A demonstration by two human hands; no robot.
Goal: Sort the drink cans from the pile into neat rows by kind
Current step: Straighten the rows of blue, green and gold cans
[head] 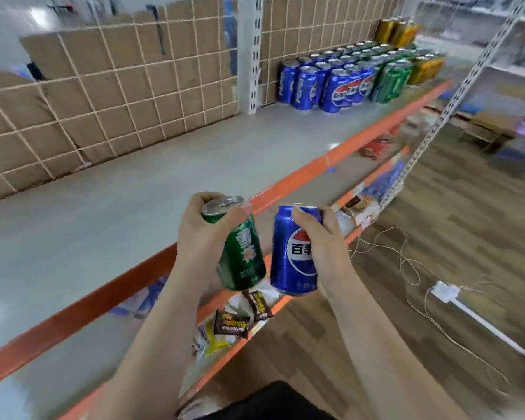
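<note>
**One can of each kind in hand**

Above the orange front edge of the shelf (pixel 134 207), the left hand (pixel 200 237) has its fingers clenched round a tilted green Sprite can (pixel 243 253). The right hand (pixel 325 247) grasps a blue Pepsi can (pixel 288 256). They are probably held apart to match the Pepsi rows (pixel 325 83) and green rows (pixel 391 77) at the shelf's far right end.

The left hand (pixel 203 228) covers the near side of the green can (pixel 243 256), and the right hand (pixel 322 244) hides the right side of the blue can (pixel 288 256). The small print low on both cans is too fine to read. At one o'clock the rows of cans (pixel 346 83) are smeared, with the rear ones hidden behind the front ones. The yellow cans (pixel 425 66) show no legible label. At six o'clock snack packets (pixel 234 322) lie partly under the shelf (pixel 134 192) edge. A dark shape (pixel 273 401) is cut off by the bottom edge.
</note>
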